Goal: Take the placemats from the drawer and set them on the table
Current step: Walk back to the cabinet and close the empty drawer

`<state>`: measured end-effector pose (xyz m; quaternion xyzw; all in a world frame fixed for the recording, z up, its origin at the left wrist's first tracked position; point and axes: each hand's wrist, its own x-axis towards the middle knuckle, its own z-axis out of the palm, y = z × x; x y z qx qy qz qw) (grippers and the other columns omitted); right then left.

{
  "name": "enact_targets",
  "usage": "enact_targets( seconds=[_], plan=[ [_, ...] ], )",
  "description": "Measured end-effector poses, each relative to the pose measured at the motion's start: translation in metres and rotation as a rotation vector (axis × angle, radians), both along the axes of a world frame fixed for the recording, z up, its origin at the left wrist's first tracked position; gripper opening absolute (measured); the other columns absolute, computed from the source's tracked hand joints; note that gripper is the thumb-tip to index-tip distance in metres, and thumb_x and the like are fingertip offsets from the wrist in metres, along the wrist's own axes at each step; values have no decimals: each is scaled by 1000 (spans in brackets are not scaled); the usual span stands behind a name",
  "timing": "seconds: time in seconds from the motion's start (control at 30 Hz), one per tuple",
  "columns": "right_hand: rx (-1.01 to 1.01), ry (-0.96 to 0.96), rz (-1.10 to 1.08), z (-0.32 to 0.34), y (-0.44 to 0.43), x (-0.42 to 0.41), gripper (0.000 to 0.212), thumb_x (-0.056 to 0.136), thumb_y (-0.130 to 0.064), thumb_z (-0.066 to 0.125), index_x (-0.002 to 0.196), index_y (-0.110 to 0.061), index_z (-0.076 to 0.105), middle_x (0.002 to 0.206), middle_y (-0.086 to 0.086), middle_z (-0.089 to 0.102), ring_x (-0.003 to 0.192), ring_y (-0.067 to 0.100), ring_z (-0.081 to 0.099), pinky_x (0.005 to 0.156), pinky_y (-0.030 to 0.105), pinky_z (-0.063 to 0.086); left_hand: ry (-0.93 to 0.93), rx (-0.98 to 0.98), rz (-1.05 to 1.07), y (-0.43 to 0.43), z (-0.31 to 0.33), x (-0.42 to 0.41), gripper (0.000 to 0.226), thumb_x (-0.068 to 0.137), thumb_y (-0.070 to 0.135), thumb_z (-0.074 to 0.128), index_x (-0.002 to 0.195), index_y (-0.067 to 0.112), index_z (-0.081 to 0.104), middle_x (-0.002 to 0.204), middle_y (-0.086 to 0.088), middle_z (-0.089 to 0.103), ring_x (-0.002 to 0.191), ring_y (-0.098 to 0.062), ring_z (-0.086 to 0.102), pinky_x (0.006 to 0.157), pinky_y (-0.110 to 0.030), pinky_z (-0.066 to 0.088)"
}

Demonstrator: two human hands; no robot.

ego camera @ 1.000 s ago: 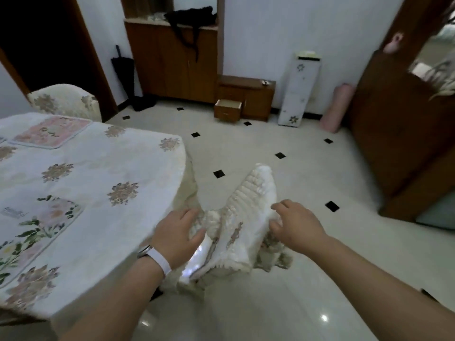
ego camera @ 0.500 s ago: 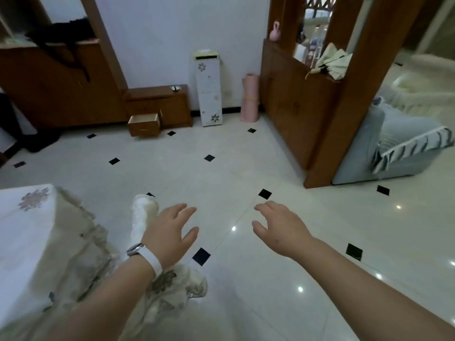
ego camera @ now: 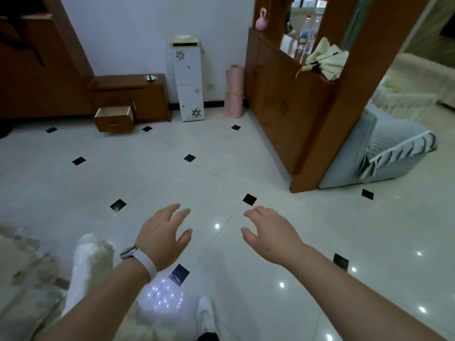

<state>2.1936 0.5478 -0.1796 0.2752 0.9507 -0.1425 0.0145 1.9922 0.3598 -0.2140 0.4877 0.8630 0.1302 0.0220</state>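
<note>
A low wooden cabinet stands against the far wall with its drawer (ego camera: 114, 118) pulled out; I cannot see anything inside it. My left hand (ego camera: 163, 236), with a white watch band on the wrist, hovers over the floor with fingers spread and nothing in it. My right hand (ego camera: 268, 234) is beside it, also empty with fingers apart. The table's draped cloth edge (ego camera: 23, 274) shows blurred at the lower left. No placemat is visible.
A covered chair back (ego camera: 89, 264) stands at my lower left. A white narrow cabinet (ego camera: 187, 80) and a pink rolled mat (ego camera: 234, 91) lean on the far wall. A wooden divider (ego camera: 302, 107) and grey sofa (ego camera: 376, 148) are to the right. Tiled floor (ego camera: 197, 173) lies between me and the drawer.
My hands let go of the chair cover and came away empty. The view turned right, away from the table, toward the drawer and floor.
</note>
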Motion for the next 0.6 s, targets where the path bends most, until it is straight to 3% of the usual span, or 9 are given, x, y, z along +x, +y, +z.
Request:
enact_targets(
  seconds=[0.37, 0.6],
  plan=[
    [29, -8, 35, 0, 97, -202, 48, 97, -48, 43, 138, -25, 49, 134, -7, 52, 120, 17, 49, 97, 32, 42, -55, 0, 78, 91, -6, -198, 63, 83, 57, 36, 131, 23, 57, 135, -9, 58, 119, -30, 56, 91, -44, 50],
    [-20, 69, -51, 10, 172, -285, 46, 97, -45, 48, 137, -23, 51, 136, -3, 53, 124, 20, 48, 98, 34, 41, -63, 23, 105, 132, -3, -265, 66, 83, 58, 34, 135, 24, 54, 140, -7, 54, 125, -28, 52, 98, -45, 47]
  ],
)
